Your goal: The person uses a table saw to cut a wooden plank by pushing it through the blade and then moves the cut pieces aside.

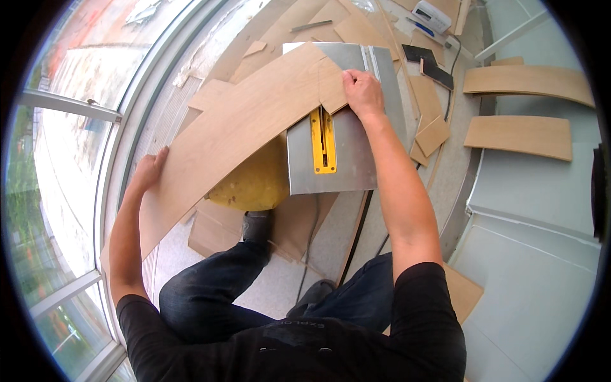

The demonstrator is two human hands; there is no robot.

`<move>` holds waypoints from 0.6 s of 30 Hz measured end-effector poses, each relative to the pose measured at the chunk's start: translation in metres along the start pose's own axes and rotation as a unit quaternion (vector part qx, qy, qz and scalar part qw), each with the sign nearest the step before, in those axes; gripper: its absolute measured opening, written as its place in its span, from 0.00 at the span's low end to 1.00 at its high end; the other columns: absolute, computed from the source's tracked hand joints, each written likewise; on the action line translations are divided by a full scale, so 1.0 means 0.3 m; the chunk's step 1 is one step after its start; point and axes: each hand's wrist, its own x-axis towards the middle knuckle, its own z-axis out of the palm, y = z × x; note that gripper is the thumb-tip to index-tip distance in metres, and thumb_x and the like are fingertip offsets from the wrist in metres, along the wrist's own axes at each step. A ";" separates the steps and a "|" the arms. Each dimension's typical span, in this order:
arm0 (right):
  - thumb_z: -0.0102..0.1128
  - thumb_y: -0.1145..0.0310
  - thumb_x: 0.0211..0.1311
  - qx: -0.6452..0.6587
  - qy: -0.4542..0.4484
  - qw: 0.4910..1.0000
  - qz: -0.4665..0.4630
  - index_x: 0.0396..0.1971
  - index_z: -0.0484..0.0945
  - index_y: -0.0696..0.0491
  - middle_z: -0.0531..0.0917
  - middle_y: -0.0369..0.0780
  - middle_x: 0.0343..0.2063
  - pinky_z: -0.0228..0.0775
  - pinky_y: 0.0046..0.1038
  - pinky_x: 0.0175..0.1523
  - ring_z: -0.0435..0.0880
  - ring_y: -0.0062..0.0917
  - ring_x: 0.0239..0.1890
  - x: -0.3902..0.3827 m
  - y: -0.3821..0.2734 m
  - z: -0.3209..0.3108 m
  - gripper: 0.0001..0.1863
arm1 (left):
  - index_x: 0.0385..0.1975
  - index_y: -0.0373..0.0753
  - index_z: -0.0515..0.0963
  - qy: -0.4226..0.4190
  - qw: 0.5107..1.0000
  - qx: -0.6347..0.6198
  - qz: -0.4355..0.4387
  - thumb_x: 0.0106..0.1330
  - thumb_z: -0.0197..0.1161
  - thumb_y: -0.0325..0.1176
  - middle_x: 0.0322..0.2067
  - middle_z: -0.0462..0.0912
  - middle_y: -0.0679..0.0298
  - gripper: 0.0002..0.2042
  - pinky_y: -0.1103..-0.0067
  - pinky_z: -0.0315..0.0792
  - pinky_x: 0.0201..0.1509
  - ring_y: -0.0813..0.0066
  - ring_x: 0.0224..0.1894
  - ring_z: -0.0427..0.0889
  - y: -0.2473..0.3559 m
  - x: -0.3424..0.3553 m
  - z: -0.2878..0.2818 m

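Observation:
A long wood-grain floorboard (238,130) lies slantwise across the grey metal top of a table saw (369,149). My left hand (150,168) grips the board's left edge near its lower end, over the floor. At the upper right, my right hand (365,94) is closed on the corner of the board's far end. A thin line crosses the board just left of that hand; whether it is a cut or a mark I cannot tell. The line meets the yellow slotted insert (323,149) at the board's near edge. The saw's yellow body (251,178) shows beneath the board.
Offcuts (433,135) and board pieces lie over the floor around the saw. A window frame (111,159) runs along the left. Two curved-looking boards (519,137) rest on a pale ledge at right. A cable (310,235) trails near my feet.

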 end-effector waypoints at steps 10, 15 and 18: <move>0.56 0.56 0.66 0.032 0.007 0.999 -0.016 0.39 0.88 0.50 0.85 0.52 0.40 0.74 0.43 0.54 0.82 0.48 0.46 -0.020 -0.008 -0.011 0.16 | 0.37 0.22 0.83 -0.017 1.000 0.001 -0.001 0.70 0.43 0.69 0.39 0.82 0.30 0.44 0.59 0.71 0.57 0.36 0.48 0.82 -0.010 -0.037 -0.005; 0.56 0.57 0.66 0.037 0.004 0.999 -0.024 0.38 0.88 0.52 0.85 0.52 0.38 0.74 0.43 0.55 0.82 0.48 0.46 -0.037 -0.015 -0.021 0.16 | 0.38 0.22 0.83 -0.024 1.000 -0.002 -0.008 0.70 0.43 0.69 0.39 0.82 0.30 0.44 0.58 0.71 0.57 0.36 0.48 0.82 -0.038 -0.050 0.000; 0.56 0.57 0.66 0.034 0.005 0.999 -0.036 0.37 0.88 0.52 0.85 0.52 0.36 0.74 0.43 0.54 0.82 0.47 0.45 -0.046 -0.016 -0.024 0.16 | 0.34 0.21 0.82 0.010 1.000 0.008 0.023 0.73 0.41 0.67 0.33 0.81 0.31 0.43 0.58 0.71 0.54 0.39 0.42 0.83 -0.048 -0.061 0.014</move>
